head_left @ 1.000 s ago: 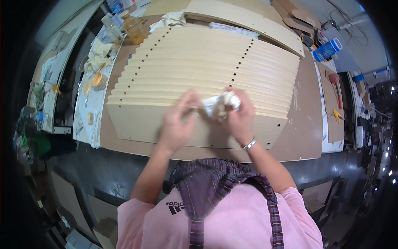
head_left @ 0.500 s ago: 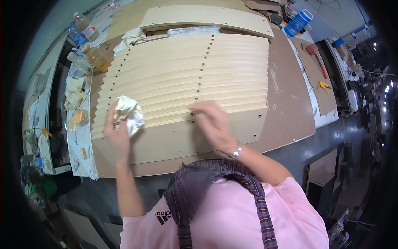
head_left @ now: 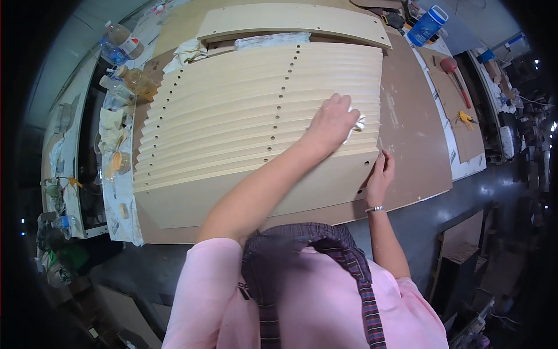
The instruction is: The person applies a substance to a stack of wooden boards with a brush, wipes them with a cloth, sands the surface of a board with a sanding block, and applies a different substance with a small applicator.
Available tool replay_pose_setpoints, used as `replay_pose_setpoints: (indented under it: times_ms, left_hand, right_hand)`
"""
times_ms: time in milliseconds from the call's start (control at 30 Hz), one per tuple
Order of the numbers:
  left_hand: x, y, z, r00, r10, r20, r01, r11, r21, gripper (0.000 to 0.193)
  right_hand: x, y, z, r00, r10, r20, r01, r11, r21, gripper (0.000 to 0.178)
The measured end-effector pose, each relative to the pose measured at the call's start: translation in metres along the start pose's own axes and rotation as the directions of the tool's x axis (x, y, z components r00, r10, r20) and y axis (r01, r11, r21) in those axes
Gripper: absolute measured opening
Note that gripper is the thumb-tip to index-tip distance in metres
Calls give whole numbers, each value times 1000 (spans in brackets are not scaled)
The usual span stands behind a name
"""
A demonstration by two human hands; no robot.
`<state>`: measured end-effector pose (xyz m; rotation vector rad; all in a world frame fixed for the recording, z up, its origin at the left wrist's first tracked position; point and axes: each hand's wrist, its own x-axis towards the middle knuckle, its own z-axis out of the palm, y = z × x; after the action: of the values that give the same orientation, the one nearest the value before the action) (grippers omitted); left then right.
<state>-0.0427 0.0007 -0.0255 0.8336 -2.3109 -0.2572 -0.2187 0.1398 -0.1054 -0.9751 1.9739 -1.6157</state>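
The left hand (head_left: 334, 123) grips a white cloth (head_left: 361, 123), mostly hidden under its fingers; the right hand (head_left: 380, 177) touches ribbed boards (head_left: 232, 113), grip unclear, near the front-right corner of the table (head_left: 415, 157).

Boards (head_left: 215, 122) brightly lit; floor (head_left: 474, 195) glints; dark rim perhaps blurred.

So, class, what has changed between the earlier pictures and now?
The white cloth passed from the right hand to the left hand, which swung right across the ridged boards. The right hand moved to their right end. The boards and red mallet stayed put.
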Motion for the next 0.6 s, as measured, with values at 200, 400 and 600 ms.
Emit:
replay_pose_setpoints:
  times_ms: [200,400,600]
  left_hand:
    - [-99,-62,-93,994,-112,-1,112,986,120,25]
    - [-272,-137,-285,809,-540,-232,584,697,416,27]
    - [-96,20,-95,971,-153,183,140,987,81,44]
  right_hand:
    - [0,7,12,987,-121,-103,101,977,-187,33]
    - [-5,-3,22,987,-121,-107,86,956,-281,31]
    - [-5,-10,19,987,-97,-125,59,959,-277,32]
